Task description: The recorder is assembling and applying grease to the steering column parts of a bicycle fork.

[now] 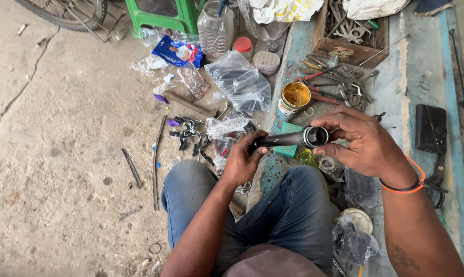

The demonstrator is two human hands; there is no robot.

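Tools [334, 87], a grease tin [295, 97] (open) and plastic bags [239, 82] lie beyond the black tube [285, 139], gripped by left hand [242, 161], right hand [362, 143] pinching its ringed end.

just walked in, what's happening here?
A person sits on the ground holding a black metal tube in both hands. The left hand grips its lower end; the right hand fingers the ringed open end. A tin of yellow grease, scattered hand tools and plastic bags lie just beyond the hands.
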